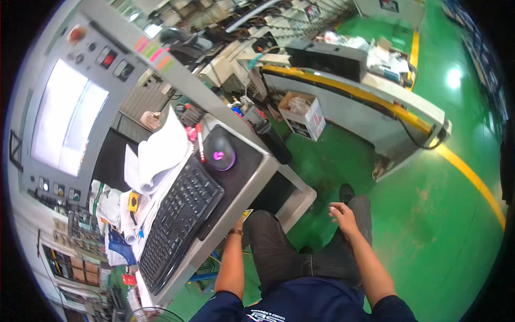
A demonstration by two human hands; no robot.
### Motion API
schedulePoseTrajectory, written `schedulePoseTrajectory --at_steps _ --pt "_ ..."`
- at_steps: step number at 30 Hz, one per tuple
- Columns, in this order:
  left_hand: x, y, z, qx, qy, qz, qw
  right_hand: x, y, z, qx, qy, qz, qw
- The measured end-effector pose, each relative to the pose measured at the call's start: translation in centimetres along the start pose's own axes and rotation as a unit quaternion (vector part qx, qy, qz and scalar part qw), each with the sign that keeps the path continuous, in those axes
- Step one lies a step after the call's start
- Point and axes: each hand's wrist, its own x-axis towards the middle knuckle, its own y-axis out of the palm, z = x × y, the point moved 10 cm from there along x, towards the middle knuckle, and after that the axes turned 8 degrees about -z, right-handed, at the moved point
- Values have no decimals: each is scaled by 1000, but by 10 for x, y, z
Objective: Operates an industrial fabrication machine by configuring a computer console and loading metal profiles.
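Note:
My left hand [238, 224] is at the edge of the console desk [244, 185], beside my left thigh. Its fingers are mostly hidden behind the desk's edge and a small yellow warning sticker [247, 214]. Over my right thigh, my right hand [342, 217] hangs in the air with loosely bent fingers apart and nothing in them. A black keyboard [179, 214] lies along the desk. Beyond it, a black mouse [220, 150] with a purple light rests on a dark pad, next to a red-and-white pen [200, 142].
A control panel with a lit screen [70, 118] stands at the left. Curled papers [161, 155] and a yellow tape measure [133, 202] lie beside the keyboard. A cardboard box [303, 115] sits on the green floor near a machine frame with a yellow rail [348, 91].

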Motion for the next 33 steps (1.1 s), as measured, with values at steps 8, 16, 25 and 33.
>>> schedulePoseTrajectory --at_steps 8,16,25,33 --pt "-96 -82 39 -25 52 -101 993 -73 92 284 60 -313 32 947" --pt "-109 -28 67 -95 -39 48 994 -231 162 478 35 -575 33 817" --pt "-119 -3 105 -99 -107 74 987 -249 271 491 -177 -670 100 714" --pt "-116 -10 92 -117 -78 59 988 -230 303 494 -236 -645 141 713"
